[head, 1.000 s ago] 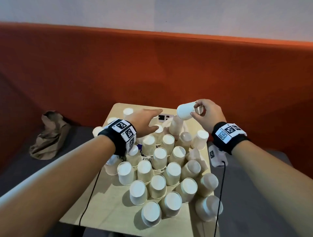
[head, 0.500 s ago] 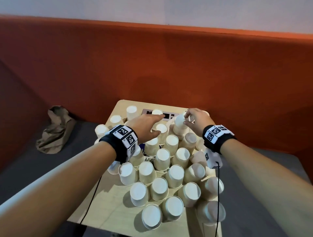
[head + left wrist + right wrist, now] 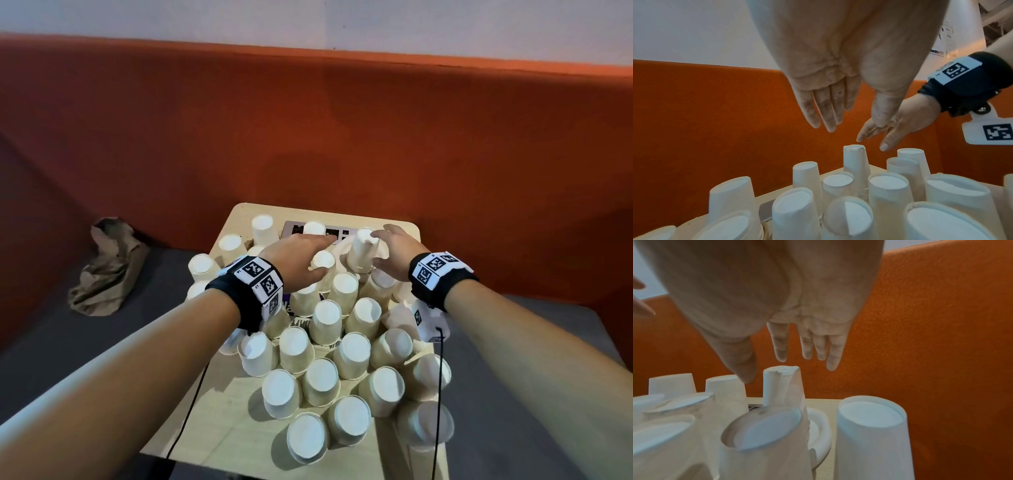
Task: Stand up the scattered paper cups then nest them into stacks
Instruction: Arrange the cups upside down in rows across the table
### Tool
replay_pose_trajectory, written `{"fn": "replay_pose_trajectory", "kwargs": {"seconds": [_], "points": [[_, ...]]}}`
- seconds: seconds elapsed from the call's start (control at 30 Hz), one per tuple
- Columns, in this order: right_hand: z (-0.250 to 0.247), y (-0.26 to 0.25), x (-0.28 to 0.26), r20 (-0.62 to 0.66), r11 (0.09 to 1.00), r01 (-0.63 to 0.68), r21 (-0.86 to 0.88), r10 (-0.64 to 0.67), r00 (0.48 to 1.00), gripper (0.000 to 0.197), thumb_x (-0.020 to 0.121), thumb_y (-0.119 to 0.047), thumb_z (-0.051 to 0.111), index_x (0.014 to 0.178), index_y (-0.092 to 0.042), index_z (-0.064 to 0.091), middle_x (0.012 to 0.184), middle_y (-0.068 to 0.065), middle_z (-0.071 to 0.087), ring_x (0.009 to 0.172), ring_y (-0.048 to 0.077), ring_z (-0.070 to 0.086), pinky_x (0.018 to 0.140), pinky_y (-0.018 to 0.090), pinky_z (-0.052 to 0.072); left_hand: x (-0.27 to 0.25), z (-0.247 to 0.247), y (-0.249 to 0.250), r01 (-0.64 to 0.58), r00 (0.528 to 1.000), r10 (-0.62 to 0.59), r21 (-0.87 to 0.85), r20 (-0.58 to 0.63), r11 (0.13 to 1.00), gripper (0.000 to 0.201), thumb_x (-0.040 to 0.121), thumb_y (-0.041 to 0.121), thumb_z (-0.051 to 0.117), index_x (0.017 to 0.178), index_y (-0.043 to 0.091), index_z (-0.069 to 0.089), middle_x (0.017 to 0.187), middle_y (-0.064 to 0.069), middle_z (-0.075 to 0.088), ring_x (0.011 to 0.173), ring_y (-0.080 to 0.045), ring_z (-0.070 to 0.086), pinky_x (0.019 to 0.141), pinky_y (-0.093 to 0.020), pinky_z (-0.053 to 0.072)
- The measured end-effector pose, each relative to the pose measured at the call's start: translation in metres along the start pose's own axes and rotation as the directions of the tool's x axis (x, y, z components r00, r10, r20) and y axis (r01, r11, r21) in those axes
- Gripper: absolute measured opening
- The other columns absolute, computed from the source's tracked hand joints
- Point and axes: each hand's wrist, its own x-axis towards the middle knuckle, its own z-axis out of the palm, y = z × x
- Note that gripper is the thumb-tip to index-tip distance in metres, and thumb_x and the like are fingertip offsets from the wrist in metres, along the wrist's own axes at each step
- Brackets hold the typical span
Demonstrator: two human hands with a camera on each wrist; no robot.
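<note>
Many white paper cups (image 3: 325, 322) stand upside down, packed together on a small wooden table (image 3: 239, 411). At the back right a taller nested stack (image 3: 362, 251) with a dented top rises from a white plate (image 3: 340, 255). My right hand (image 3: 390, 246) hovers open right beside and above that stack (image 3: 783, 386), its fingers (image 3: 807, 347) straight and off the cup. My left hand (image 3: 306, 255) is open too, fingers (image 3: 828, 110) stretched flat above the back-row cups (image 3: 838, 183), holding nothing.
A grey device with dark keys (image 3: 334, 232) lies at the table's far edge. A crumpled brown paper bag (image 3: 106, 267) sits on the grey seat at left. An orange backrest (image 3: 342, 137) rises behind. Black cables (image 3: 436, 394) hang over the table's edges.
My right hand brought down the cup it was holding, set it upside down on the back-right stack and let go. My left hand stayed hovering, open.
</note>
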Motion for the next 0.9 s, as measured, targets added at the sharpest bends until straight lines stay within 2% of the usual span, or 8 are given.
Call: {"fn": "replay_pose_trajectory", "kwargs": {"seconds": [0.13,0.23,0.3,0.4,0.5,0.7,0.8,0.9], "points": [[-0.012,0.007,-0.016,-0.094,1.0,0.004,-0.003,-0.004,0.996,0.05,0.091,-0.03,0.063,0.139,-0.023,0.051,0.149,0.001,0.043,0.134,0.022,0.046,0.102,0.035,0.042,0.006,0.002,0.016,-0.02,1.0,0.02,0.007,0.017,1.0,0.064,0.095,0.037,0.054,0.153,0.027,0.029,0.153,0.004,0.041,0.134,-0.019,0.044,0.108,-0.036,0.04],[-0.021,0.024,-0.029,-0.156,0.994,-0.104,0.025,0.106,0.982,0.043,0.091,-0.029,0.061,0.134,-0.024,0.055,0.146,0.001,0.047,0.126,0.024,0.052,0.093,0.034,0.046,0.008,0.006,0.029,-0.038,0.999,0.038,0.01,0.029,0.999,0.064,0.094,0.036,0.055,0.153,0.028,0.029,0.153,0.005,0.041,0.137,-0.018,0.041,0.107,-0.034,0.038],[-0.022,0.039,-0.038,-0.14,0.985,-0.172,0.02,0.173,0.975,0.047,0.09,-0.028,0.062,0.136,-0.023,0.053,0.144,0.005,0.048,0.123,0.026,0.054,0.09,0.035,0.047,0.007,0.009,0.035,-0.061,0.998,0.061,0.016,0.031,0.998,0.063,0.095,0.035,0.056,0.152,0.026,0.031,0.151,0.004,0.044,0.135,-0.018,0.043,0.105,-0.033,0.038],[-0.015,0.054,-0.048,-0.035,0.98,-0.198,0.0,0.197,0.98,0.056,0.091,-0.033,0.063,0.144,-0.027,0.046,0.149,0.007,0.045,0.128,0.028,0.051,0.097,0.039,0.048,0.004,0.012,0.041,-0.079,0.996,0.079,0.012,0.044,0.997,0.062,0.095,0.034,0.055,0.151,0.024,0.032,0.15,0.002,0.045,0.134,-0.02,0.044,0.104,-0.034,0.038],[-0.004,0.058,-0.052,0.015,0.981,-0.193,0.002,0.193,0.981,0.061,0.09,-0.037,0.066,0.147,-0.03,0.044,0.149,0.006,0.047,0.131,0.027,0.049,0.102,0.04,0.047,0.002,0.014,0.043,-0.071,0.996,0.07,0.01,0.046,0.997,0.062,0.095,0.034,0.054,0.152,0.026,0.031,0.151,0.003,0.043,0.135,-0.02,0.043,0.104,-0.033,0.038],[0.007,0.055,-0.05,0.002,0.974,-0.226,0.016,0.226,0.974,0.064,0.087,-0.034,0.072,0.145,-0.026,0.046,0.141,0.008,0.055,0.124,0.028,0.055,0.096,0.037,0.049,0.0,0.016,0.039,-0.067,0.996,0.067,-0.001,0.052,0.998,0.062,0.095,0.035,0.054,0.152,0.026,0.032,0.15,0.004,0.045,0.136,-0.019,0.042,0.107,-0.035,0.039],[0.012,0.057,-0.048,0.0,0.963,-0.263,0.055,0.263,0.965,0.068,0.088,-0.036,0.07,0.148,-0.022,0.04,0.142,0.009,0.055,0.123,0.03,0.057,0.095,0.039,0.049,0.001,0.017,0.036,-0.06,0.997,0.06,0.0,0.05,0.998,0.062,0.095,0.036,0.054,0.151,0.027,0.032,0.15,0.004,0.045,0.136,-0.019,0.042,0.108,-0.036,0.038],[0.012,0.057,-0.05,-0.019,0.957,-0.283,0.07,0.285,0.958,0.065,0.089,-0.035,0.068,0.147,-0.02,0.041,0.143,0.009,0.054,0.123,0.03,0.057,0.095,0.039,0.049,0.0,0.018,0.036,-0.067,0.996,0.066,0.006,0.062,0.998,0.062,0.095,0.036,0.054,0.151,0.027,0.032,0.15,0.003,0.045,0.136,-0.019,0.042,0.109,-0.037,0.038]]}}
